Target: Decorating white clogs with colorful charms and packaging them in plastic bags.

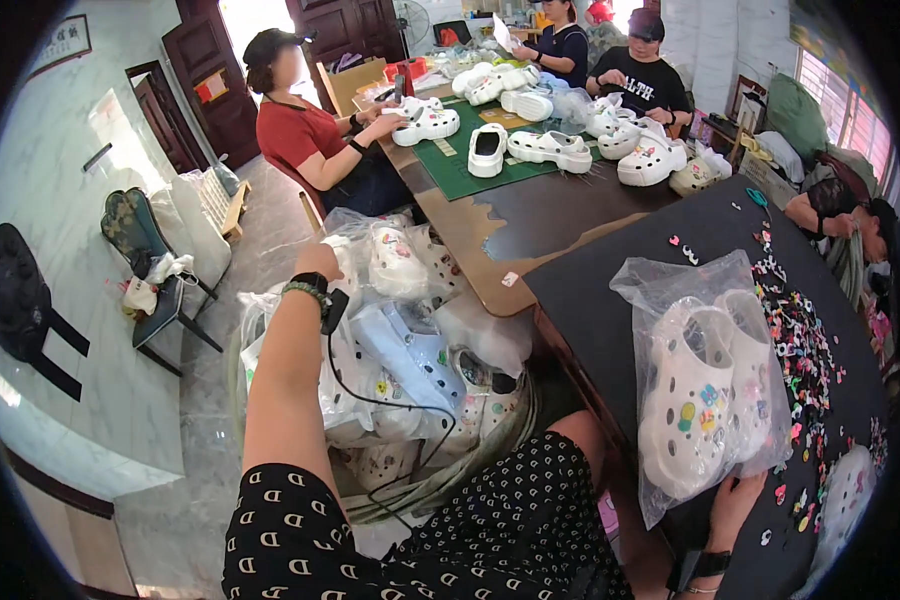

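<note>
A pair of white clogs with colourful charms (685,400) lies in a clear plastic bag on the black tabletop, at the right. My right hand (738,500) grips the bag's near end, its fingers partly hidden beneath the plastic. On the left, my left arm stretches forward over a large open sack (510,425) full of bagged clogs. My left hand (322,262) is at the sack's far side, against white bagged clogs; its fingers are hidden. Blue clogs (405,355) and a white charm-covered clog (395,260) lie in the sack nearby.
Many small loose charms (800,350) are scattered along the black tabletop (610,290). Teal scissors (758,198) lie at its far edge. Beyond, several co-workers sit around a brown table with a green mat (450,180) and white clogs (550,150). A chair (165,300) stands left.
</note>
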`<state>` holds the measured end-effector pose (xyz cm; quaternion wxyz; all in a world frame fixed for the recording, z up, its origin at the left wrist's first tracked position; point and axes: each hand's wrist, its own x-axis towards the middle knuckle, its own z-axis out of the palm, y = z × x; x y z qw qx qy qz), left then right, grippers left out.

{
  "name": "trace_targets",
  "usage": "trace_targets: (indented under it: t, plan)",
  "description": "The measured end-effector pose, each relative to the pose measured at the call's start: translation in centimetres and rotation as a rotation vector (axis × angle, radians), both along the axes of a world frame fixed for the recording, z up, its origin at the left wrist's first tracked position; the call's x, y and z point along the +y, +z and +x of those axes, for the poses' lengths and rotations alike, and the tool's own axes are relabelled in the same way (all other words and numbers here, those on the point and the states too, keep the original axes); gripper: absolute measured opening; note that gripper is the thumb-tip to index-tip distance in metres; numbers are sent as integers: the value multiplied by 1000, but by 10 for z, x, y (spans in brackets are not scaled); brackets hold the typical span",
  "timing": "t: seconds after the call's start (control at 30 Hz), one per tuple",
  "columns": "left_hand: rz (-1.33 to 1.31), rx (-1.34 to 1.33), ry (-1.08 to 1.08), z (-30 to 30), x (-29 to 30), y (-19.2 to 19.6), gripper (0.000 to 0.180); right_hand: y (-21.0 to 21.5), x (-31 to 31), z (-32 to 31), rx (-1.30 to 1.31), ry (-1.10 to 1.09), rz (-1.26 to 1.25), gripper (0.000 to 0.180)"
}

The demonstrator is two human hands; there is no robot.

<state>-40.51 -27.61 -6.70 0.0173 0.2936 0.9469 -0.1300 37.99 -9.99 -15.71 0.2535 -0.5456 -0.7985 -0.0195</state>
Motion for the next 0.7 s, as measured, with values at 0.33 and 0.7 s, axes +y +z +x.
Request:
trace_targets:
  t: [0.33, 0.7]
  plan:
    - [377, -101, -84, -15, 64, -52, 55, 2, 1, 6, 59, -44, -32, 52]
    - [452, 85, 24, -10, 48, -63, 45, 9, -8, -2, 28, -20, 31, 48]
